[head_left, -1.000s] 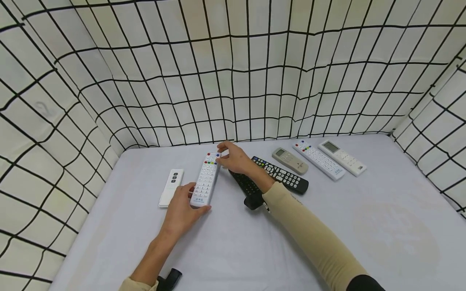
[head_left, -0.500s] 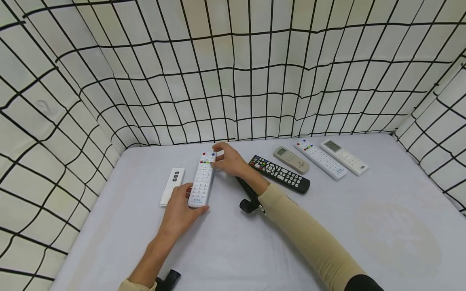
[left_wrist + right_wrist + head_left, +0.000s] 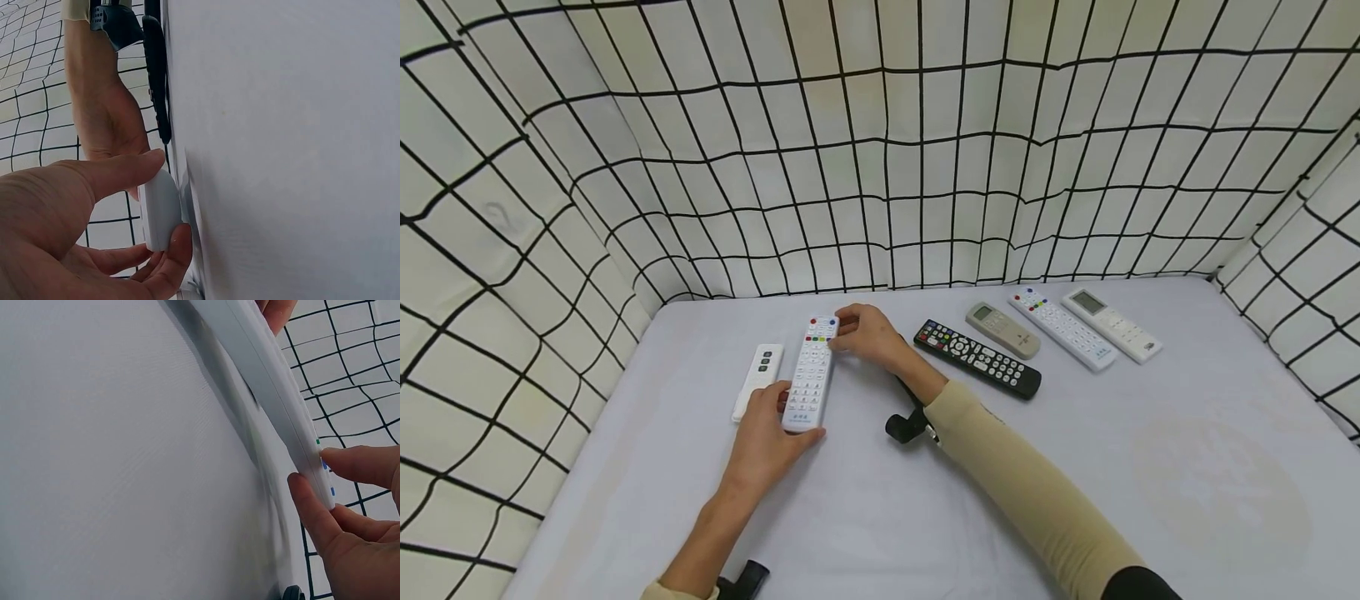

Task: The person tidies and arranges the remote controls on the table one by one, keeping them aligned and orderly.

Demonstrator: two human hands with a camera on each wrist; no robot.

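A white remote control [image 3: 811, 375] with coloured buttons at its far end is held between both hands. My left hand [image 3: 763, 442] grips its near end, thumb on one side and fingers on the other. At the far end, my right hand [image 3: 868, 335] pinches a side edge between thumb and fingers. The right wrist view shows the remote's side [image 3: 275, 394] tilted up from the white cloth, with a shadow below it. From the left wrist, its white end [image 3: 161, 209] sits between thumb and fingertips. A slim white remote [image 3: 758, 379] lies just left of it, partly behind my left hand.
Right of my right hand lie a black remote [image 3: 977, 358], a beige remote [image 3: 1002, 330], a white remote with coloured buttons [image 3: 1063, 329] and a white remote with a screen [image 3: 1112, 325]. Black grid netting [image 3: 917, 167] over white fabric walls the back and sides.
Both hands and the white remote have shifted slightly left, closer to the slim white remote. My right forearm now covers more of a dark buttoned item beneath it. The other remotes stay put.
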